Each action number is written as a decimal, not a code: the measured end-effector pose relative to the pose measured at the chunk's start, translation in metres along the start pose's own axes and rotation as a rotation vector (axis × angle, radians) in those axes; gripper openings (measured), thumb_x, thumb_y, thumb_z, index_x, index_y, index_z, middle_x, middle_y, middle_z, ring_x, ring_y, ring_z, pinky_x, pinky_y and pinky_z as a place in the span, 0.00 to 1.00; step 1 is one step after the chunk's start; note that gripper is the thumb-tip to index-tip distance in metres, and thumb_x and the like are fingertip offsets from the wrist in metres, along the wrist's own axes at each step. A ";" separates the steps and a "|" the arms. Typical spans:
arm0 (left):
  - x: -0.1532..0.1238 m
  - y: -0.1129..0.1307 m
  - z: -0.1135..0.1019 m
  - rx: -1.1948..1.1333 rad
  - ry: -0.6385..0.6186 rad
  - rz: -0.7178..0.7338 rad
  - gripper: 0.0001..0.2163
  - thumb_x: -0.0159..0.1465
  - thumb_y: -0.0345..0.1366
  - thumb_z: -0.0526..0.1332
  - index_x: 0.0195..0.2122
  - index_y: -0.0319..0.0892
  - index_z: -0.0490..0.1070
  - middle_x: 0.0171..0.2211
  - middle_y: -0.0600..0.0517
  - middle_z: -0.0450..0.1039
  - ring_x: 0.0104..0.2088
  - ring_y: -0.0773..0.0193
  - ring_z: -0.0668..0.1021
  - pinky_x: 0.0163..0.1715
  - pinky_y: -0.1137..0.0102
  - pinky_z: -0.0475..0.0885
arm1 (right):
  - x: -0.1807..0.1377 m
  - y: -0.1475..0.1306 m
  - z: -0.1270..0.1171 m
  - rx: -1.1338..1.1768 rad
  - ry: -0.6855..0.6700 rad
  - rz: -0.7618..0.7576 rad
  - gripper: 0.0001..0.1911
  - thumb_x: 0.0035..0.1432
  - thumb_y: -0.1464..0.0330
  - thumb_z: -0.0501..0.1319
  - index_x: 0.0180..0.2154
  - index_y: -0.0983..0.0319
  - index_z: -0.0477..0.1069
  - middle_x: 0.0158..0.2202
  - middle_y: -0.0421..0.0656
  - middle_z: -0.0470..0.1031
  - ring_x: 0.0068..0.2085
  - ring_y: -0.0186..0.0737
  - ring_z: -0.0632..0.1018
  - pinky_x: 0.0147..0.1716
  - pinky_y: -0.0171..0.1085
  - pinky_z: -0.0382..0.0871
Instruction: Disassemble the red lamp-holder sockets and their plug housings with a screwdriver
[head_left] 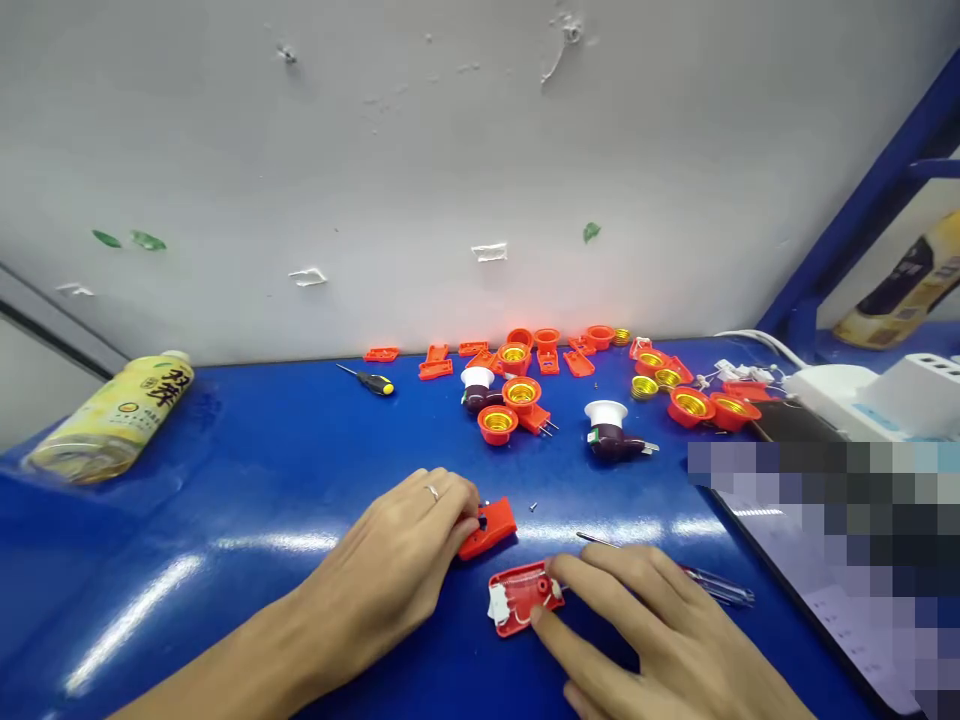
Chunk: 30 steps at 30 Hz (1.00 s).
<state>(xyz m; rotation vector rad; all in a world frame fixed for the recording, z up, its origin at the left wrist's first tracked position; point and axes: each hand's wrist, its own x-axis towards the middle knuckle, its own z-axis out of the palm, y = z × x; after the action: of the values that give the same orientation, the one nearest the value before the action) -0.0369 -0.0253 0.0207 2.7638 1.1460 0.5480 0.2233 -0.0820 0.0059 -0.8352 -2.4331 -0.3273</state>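
Note:
My left hand (405, 560) lies on the blue table (247, 480), its fingers pinched on a small orange plastic cover (491, 527). My right hand (649, 625) rests just to the right, thumb and forefinger closed on the edge of an open orange housing half (517, 600) with white parts inside. The two orange pieces lie a few centimetres apart. A clear-handled screwdriver (712, 585) lies under and beyond my right hand's fingers. A tiny screw (533, 506) sits just beyond the cover.
Several orange lamp sockets and covers (525, 375) are scattered at the back by the wall, with two dark plug units (611, 432). A yellow-handled screwdriver (371, 381) lies left of them, a drink bottle (112, 415) at far left, a white power strip (862, 395) at right.

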 end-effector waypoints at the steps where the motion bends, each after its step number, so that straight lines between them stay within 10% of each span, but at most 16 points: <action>1: -0.002 -0.003 0.002 -0.018 -0.007 -0.018 0.09 0.74 0.29 0.48 0.39 0.43 0.64 0.36 0.52 0.71 0.34 0.60 0.73 0.34 0.65 0.66 | 0.001 0.000 0.002 -0.009 -0.014 -0.017 0.17 0.69 0.73 0.52 0.50 0.56 0.77 0.49 0.40 0.81 0.48 0.41 0.81 0.45 0.39 0.77; 18: -0.011 -0.001 0.011 -0.153 0.067 0.046 0.11 0.74 0.26 0.45 0.37 0.43 0.63 0.33 0.52 0.69 0.32 0.60 0.69 0.33 0.64 0.61 | 0.010 0.000 0.006 0.082 -0.109 0.127 0.13 0.69 0.57 0.58 0.49 0.53 0.76 0.53 0.45 0.77 0.50 0.44 0.80 0.43 0.39 0.79; 30: 0.004 0.037 0.008 0.128 0.057 0.259 0.14 0.65 0.18 0.48 0.36 0.40 0.70 0.33 0.48 0.73 0.33 0.56 0.71 0.43 0.59 0.64 | -0.012 0.002 0.004 0.276 0.180 0.419 0.14 0.67 0.75 0.54 0.52 0.60 0.69 0.50 0.47 0.69 0.52 0.39 0.72 0.50 0.39 0.73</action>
<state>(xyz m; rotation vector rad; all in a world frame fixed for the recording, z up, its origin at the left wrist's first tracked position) -0.0064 -0.0490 0.0224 3.0495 0.8656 0.6010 0.2310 -0.0844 -0.0041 -1.1045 -2.0145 0.0863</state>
